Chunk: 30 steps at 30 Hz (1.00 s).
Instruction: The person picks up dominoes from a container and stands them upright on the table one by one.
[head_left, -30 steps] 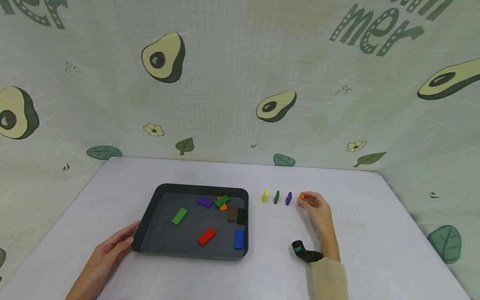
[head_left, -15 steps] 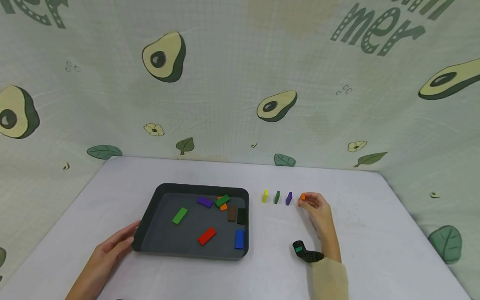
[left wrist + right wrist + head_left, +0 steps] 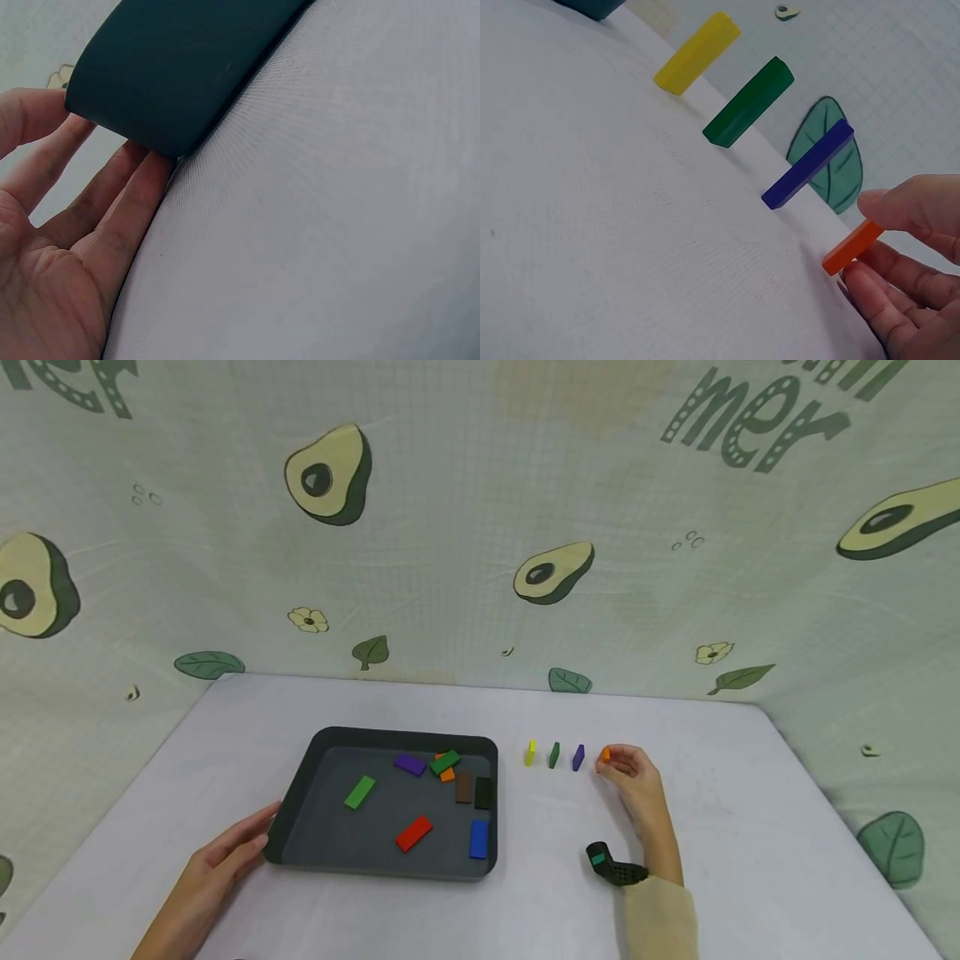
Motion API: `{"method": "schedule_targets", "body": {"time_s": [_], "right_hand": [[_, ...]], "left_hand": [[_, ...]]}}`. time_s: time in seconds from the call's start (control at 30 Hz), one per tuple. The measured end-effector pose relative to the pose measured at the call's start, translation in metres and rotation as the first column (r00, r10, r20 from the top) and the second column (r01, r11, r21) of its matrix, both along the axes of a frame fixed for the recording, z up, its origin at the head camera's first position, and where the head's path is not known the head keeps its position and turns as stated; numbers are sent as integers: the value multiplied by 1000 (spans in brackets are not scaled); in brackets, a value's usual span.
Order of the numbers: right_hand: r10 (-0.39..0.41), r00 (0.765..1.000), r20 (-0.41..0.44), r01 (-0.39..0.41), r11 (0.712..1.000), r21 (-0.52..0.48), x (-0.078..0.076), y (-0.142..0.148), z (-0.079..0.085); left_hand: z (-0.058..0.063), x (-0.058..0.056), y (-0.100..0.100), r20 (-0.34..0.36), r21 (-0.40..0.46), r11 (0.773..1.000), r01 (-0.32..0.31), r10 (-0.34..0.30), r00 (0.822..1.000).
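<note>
In the head view my right hand (image 3: 633,777) pinches an orange domino block (image 3: 606,754) between thumb and fingers. The right wrist view shows this orange block (image 3: 853,247) standing on edge, its lower end close to the white cloth. It continues a spaced row of upright blocks: yellow (image 3: 697,54), dark green (image 3: 750,103) and purple (image 3: 808,165). At the left, my left hand (image 3: 213,872) holds the near left corner of a dark grey tray (image 3: 292,810). Up close, its thumb touches the upper edge of the tray (image 3: 172,67) and its fingers reach the lower edge.
Several blocks lie flat inside the tray, among them light green (image 3: 360,792), red (image 3: 413,833), blue (image 3: 478,839) and brown (image 3: 463,787). A dark green block (image 3: 444,762) lies across an orange one. A printed cloth backdrop (image 3: 450,527) rises behind the white table (image 3: 720,827).
</note>
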State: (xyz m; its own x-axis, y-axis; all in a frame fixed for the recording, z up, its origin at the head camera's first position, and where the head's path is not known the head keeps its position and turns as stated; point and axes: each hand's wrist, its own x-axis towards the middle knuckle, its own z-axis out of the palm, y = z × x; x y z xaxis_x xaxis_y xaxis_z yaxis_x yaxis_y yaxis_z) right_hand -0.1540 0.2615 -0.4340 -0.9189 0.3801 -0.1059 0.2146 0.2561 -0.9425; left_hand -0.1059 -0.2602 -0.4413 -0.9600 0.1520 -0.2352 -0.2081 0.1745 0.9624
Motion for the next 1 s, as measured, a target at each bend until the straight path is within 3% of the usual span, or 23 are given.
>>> {"method": "schedule_targets", "body": {"time_s": [0.37, 0.63, 1.0], "right_hand": [[24, 1000, 2, -24, 1000, -9, 0, 1, 3], [28, 1000, 0, -28, 999, 40, 1, 3, 5], [16, 998, -66, -11, 996, 85, 3, 1, 18]], "left_hand": [[-1, 0, -1, -16, 16, 1000, -3, 3, 1000], [-2, 0, -2, 18, -5, 1000, -11, 11, 1000], [-1, 0, -1, 16, 7, 1000, -2, 1, 1000]]}}
